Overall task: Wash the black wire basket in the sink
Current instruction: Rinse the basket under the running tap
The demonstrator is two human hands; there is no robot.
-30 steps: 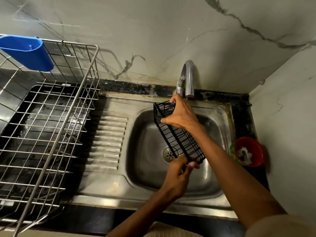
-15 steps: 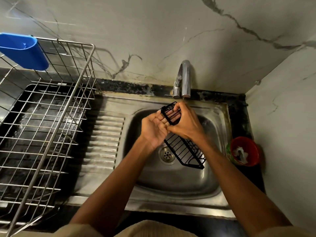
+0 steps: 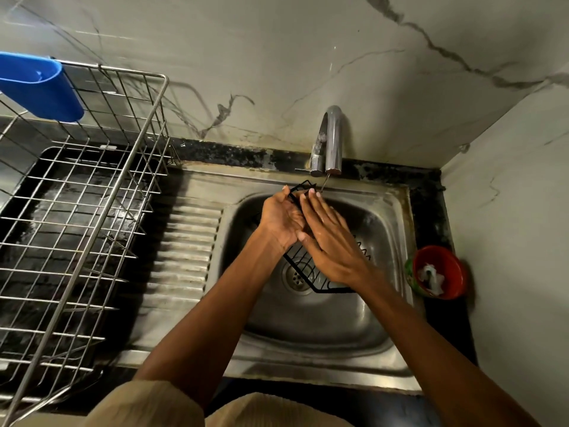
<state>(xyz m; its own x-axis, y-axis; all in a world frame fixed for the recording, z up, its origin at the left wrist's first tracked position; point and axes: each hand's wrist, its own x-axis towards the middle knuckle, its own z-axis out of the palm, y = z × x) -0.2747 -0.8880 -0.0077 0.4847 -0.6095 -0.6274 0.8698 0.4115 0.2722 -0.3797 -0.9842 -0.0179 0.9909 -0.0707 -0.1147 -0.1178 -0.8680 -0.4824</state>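
Note:
The black wire basket (image 3: pixel 309 274) stands tilted in the steel sink (image 3: pixel 311 331), its near end over the drain and its far corner up by the tap (image 3: pixel 334 140). A thin stream of water falls from the spout onto that corner. My left hand (image 3: pixel 281 220) lies palm-up against the basket's left side, fingers fairly straight. Flat on the basket's other side lies my right hand (image 3: pixel 331 241), wet, fingers straight and pointing at the tap. The basket's middle is hidden between the two hands.
A steel dish rack (image 3: pixel 92 211) with a blue plastic holder (image 3: pixel 40 84) stands on the counter left of the ribbed drainboard (image 3: pixel 184 251). A red bowl (image 3: pixel 438 272) with something white inside sits right of the sink, against the marble wall.
My left hand went from the basket's near end up to its far end. My right hand let go of its grip and now lies flat. The basket has sunk lower into the sink.

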